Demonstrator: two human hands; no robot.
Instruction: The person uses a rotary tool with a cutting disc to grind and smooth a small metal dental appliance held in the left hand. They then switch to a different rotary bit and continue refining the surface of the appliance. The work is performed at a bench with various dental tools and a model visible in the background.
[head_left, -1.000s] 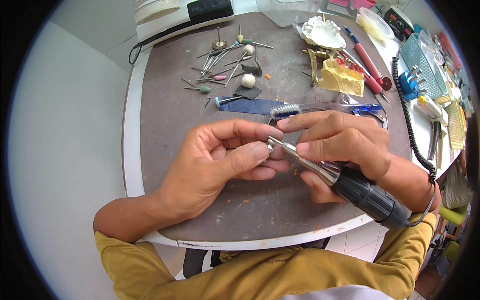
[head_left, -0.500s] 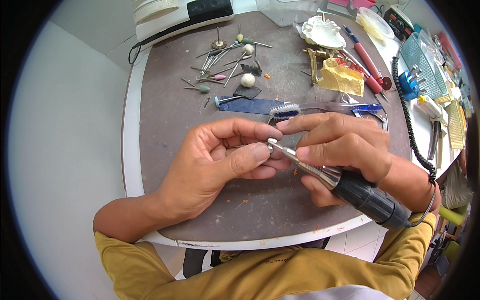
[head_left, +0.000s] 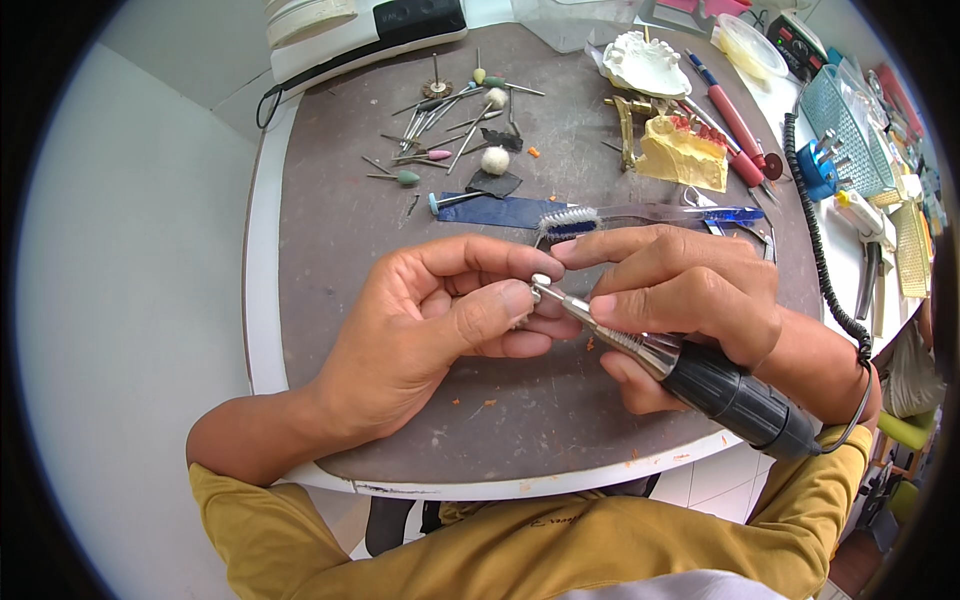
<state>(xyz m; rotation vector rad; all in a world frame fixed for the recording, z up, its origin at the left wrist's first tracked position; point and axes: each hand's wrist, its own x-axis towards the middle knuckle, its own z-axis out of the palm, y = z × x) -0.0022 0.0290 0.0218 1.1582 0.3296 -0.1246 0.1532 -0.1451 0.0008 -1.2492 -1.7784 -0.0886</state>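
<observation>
My left hand [head_left: 440, 312] pinches a small white tooth-like crown [head_left: 541, 280] with a metallic part, largely covered by the thumb and fingers. In my right hand [head_left: 700, 290] is a rotary handpiece [head_left: 722, 385] with a silver nose and black body, gripped much like a pen. Its tip meets or nearly meets the small piece; the bur itself is too small to make out. My right index fingertip rests close to the left index fingertip. Just beyond the fingers lies a toothbrush [head_left: 640, 213] with a clear and blue handle.
Several burs and polishing points [head_left: 440, 120] lie scattered at the back left. A yellow dental model [head_left: 685, 160] and a white plaster cast [head_left: 648, 65] stand at the back right. Down the right edge runs a coiled black cord [head_left: 820, 260], beside a blue bur holder [head_left: 820, 165].
My left thumb and the small crown have shifted slightly to the left and turned a little. The handpiece tip has followed by a small amount.
</observation>
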